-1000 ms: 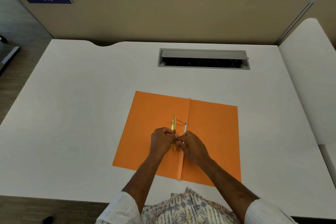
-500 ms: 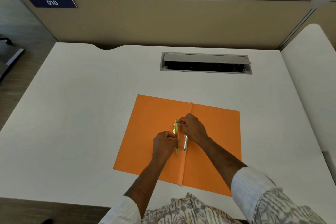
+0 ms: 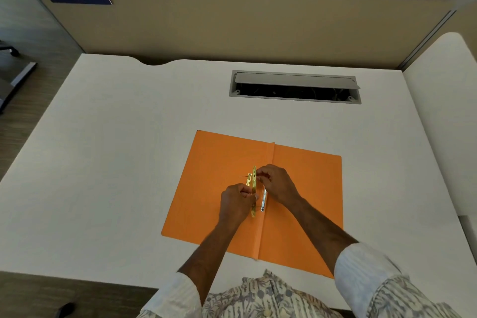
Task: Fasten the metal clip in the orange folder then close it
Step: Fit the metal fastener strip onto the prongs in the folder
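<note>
The orange folder (image 3: 219, 162) lies open and flat on the white desk, its spine fold running toward me. A gold metal clip (image 3: 254, 179) stands along the fold on the left leaf, with a thin prong sticking out to the left. A silver bar (image 3: 263, 201) lies just right of it. My left hand (image 3: 236, 201) pinches the clip's lower half. My right hand (image 3: 276, 182) pinches the clip near its top end with fingertips.
A grey cable slot (image 3: 294, 86) with its lid raised is set into the desk (image 3: 116, 150) behind the folder. A beige partition (image 3: 232, 20) closes the far edge. A second white desk (image 3: 444, 111) adjoins on the right.
My right hand moved from beside the left hand up to the clip's far end. The left hand stayed on the lower part. The camera tilted slightly.
</note>
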The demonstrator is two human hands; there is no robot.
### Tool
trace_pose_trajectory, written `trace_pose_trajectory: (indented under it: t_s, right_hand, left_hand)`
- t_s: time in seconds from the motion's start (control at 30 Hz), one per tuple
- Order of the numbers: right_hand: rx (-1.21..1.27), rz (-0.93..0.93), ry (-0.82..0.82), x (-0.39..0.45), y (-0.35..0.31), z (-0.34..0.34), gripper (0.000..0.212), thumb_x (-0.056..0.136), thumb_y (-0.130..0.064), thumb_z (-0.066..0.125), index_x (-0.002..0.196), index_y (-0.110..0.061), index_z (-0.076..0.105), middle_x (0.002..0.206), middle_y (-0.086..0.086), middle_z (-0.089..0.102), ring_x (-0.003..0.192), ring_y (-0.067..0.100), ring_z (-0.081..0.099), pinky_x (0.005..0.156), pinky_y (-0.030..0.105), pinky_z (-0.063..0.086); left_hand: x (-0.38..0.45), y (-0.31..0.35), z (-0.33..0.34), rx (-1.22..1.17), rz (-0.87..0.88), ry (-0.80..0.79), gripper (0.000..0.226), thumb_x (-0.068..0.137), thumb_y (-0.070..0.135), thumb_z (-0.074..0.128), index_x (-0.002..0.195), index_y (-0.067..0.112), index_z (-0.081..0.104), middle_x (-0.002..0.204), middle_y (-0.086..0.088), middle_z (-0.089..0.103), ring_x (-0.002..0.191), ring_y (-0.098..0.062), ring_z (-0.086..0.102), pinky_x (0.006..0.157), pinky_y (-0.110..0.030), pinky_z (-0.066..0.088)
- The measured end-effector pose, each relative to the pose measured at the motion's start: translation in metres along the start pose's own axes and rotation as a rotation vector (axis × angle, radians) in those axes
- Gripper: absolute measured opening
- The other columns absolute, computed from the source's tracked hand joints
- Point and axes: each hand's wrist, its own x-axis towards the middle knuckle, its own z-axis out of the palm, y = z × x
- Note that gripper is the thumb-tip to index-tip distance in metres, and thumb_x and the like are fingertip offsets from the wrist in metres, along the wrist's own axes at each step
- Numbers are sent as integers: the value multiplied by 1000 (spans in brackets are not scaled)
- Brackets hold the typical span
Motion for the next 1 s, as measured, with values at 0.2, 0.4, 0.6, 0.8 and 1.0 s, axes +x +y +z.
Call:
trace_pose_trajectory:
  t_s: [0.2, 0.4, 0.6, 0.8, 1.0]
  right_hand:
    - [79, 37, -1, -2, 3, -1, 16, 89, -5, 66, 102, -7, 74, 99, 9, 72, 89, 18, 65, 80, 32, 53]
    - [173, 79, -14, -4, 6, -4, 15, 89, -3, 64, 100, -6, 73, 96, 7, 73, 87, 14, 65, 74, 15, 47]
    - [207, 78, -34, -4, 7, -8, 14, 90, -2, 64, 100, -4, 73, 93, 6, 73, 82, 4, 63, 71, 6, 44]
    - [208, 95, -24, -3, 7, -6, 16, 91, -2, 63, 103, -5, 73, 97, 6, 73, 85, 6, 64, 72, 6, 45]
    - [188, 99, -32, -3, 7, -5, 15, 91, -4, 63, 102, -6, 73, 97, 6, 74, 88, 13, 66, 75, 16, 48]
  left_hand:
    - [0, 1, 2, 10, 2, -5, 17, 80, 18, 80, 94, 9, 76, 73, 2, 68, 63, -3, 62, 56, -9, 46]
    - [1, 4, 5, 14, -11, -6, 18, 81, 20, 80, 95, 10, 76, 72, 3, 68, 60, -1, 61, 49, -6, 42]
    - [1, 6, 7, 32, 6, 2, 18, 81, 20, 80, 95, 10, 75, 72, 3, 66, 60, 0, 59, 52, -10, 44]
    - [0, 7, 6, 46, 21, 3, 15, 80, 19, 80, 91, 10, 75, 66, 9, 63, 57, 2, 58, 46, -4, 41]
    - [-2, 7, 7, 47, 27, 3, 14, 80, 19, 80, 91, 12, 75, 66, 11, 63, 58, 3, 58, 49, -6, 42]
